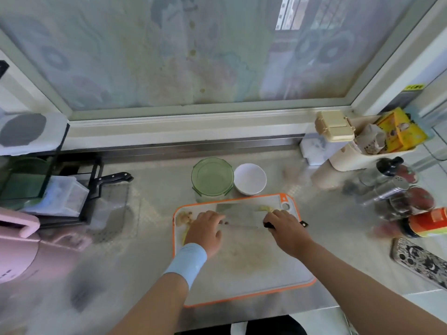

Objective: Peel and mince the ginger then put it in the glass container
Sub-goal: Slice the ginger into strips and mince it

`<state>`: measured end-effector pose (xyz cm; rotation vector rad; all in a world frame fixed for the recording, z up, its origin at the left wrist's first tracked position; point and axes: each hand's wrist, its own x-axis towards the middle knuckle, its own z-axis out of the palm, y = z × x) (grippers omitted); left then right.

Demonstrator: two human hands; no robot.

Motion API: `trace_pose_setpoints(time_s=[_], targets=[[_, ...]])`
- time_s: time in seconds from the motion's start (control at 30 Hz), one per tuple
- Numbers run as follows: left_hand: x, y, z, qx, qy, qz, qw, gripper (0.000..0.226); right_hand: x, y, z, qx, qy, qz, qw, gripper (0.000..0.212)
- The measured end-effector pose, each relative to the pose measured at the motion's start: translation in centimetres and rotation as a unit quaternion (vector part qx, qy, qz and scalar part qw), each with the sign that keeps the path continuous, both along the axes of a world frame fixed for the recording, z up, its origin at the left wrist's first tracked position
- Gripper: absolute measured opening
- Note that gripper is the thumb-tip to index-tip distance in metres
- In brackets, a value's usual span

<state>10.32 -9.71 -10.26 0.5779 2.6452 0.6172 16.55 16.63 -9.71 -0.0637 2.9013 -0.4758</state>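
I count two hands over one orange-rimmed cutting board [254, 269], which lies near the front edge of the table [154, 189]. The left hand [205, 229], with one pale blue wristband [187, 261], rests palm down on the board's left half. Its fingers bend toward the blade, and from here I cannot tell whether they pinch anything. The right hand [286, 229] is wrapped round the black handle of one knife [242, 225], whose blade runs across the board between the two hands.

I make out the ginger [183, 217] in three spots, all on the board:
- a pale lump at the far left corner
- a yellowish piece at the left edge, just beside the left hand
- a yellow-green bit at the far edge, just beyond the right hand

The blur keeps me from telling peel from flesh.

One glass container [212, 177], its green lid on, stands just past the board's far edge. One white bowl [249, 178] sits just beside it on the right. A second knife [116, 177] pokes its black handle out of a rack near the table's left edge. One phone [420, 262] lies by the right front corner. Behind it is a cluster of jars [399, 189], too smeared for me to count.
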Motion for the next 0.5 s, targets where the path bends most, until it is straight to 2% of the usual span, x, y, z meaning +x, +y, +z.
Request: trace_pose_setpoints(time_s=[0.2,0.37,0.5], targets=[[0.2,1.8,-0.6,-0.043,-0.046,-0.054,0.997,0.052,-1.0,2.2,-0.9,0.020,0.014,-0.001,1.000,0.031],[0.3,2.2,-0.5,-0.060,-0.059,-0.049,0.995,0.053,-0.6,2.1,-1.0,0.064,-0.009,0.010,0.998,0.048],[0.5,2.0,-0.1,-0.033,-0.062,-0.020,0.997,0.050,0.0,1.9,-0.8,0.065,0.016,-0.001,0.998,0.050]])
